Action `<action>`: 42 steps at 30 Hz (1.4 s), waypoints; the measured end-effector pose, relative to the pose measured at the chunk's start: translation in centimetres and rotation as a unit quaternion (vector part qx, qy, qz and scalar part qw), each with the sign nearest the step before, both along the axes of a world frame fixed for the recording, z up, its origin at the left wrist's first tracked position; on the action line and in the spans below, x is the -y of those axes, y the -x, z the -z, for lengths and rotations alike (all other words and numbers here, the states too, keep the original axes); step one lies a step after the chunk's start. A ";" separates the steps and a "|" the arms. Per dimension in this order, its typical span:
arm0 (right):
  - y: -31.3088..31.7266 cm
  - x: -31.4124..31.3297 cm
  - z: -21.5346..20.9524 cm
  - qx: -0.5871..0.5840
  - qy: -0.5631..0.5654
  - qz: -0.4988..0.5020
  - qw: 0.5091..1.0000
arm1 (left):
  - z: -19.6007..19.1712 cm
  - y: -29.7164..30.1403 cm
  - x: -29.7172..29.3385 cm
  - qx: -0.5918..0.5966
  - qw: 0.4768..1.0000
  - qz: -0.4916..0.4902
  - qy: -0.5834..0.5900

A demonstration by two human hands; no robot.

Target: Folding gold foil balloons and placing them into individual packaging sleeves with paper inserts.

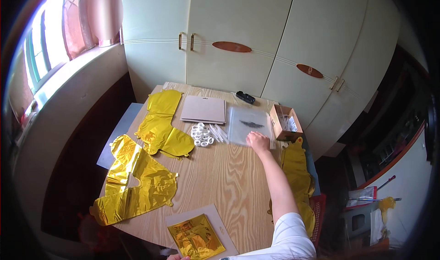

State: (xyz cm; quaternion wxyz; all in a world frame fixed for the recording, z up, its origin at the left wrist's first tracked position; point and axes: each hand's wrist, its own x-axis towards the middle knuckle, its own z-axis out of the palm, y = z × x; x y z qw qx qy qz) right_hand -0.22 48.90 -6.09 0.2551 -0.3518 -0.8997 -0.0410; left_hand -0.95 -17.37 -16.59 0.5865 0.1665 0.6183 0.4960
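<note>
My right hand (258, 142) reaches across the wooden table (224, 177) and rests, fingers down, on the near edge of a stack of clear plastic bags (250, 122). Whether it grips a bag I cannot tell. Only a fingertip of my left hand (178, 257) shows at the bottom edge, next to a folded gold foil piece (195, 238) lying on a grey card (215, 212). Left of the bags lie white plastic rings (201, 135) and white sticks (219, 132).
Two flat gold foil balloons (162, 125) (135, 182) lie on the table's left side, another (295, 173) hangs off the right edge. A stack of grey cards (204, 109), a black object (245, 97) and an open cardboard box (285, 121) sit at the back. Cream wardrobe doors (238, 35) stand behind.
</note>
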 end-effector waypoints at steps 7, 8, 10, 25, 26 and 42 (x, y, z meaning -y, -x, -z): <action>-1.1 -2.5 -4.9 -0.361 -0.027 0.155 0.919 | -0.1 -0.3 -1.0 -0.011 1.000 0.002 -0.019; -0.9 -1.8 -6.2 -0.366 -0.057 0.139 0.918 | -0.7 -0.5 -0.9 -0.005 1.000 -0.011 -0.017; -1.4 -0.1 -8.9 -0.318 -0.159 0.119 0.927 | -0.2 -0.5 -0.6 -0.014 1.000 -0.008 -0.012; -4.4 23.0 -6.3 0.172 -0.040 -0.261 0.949 | -9.8 2.5 -3.5 0.086 0.988 -0.062 -0.111; -4.3 23.8 -6.2 0.174 -0.040 -0.268 0.947 | -11.8 2.0 -4.3 0.074 0.991 -0.036 -0.108; -5.9 29.0 -6.6 0.096 0.165 -0.312 0.931 | -13.8 1.2 -7.6 0.169 0.966 -0.171 -0.096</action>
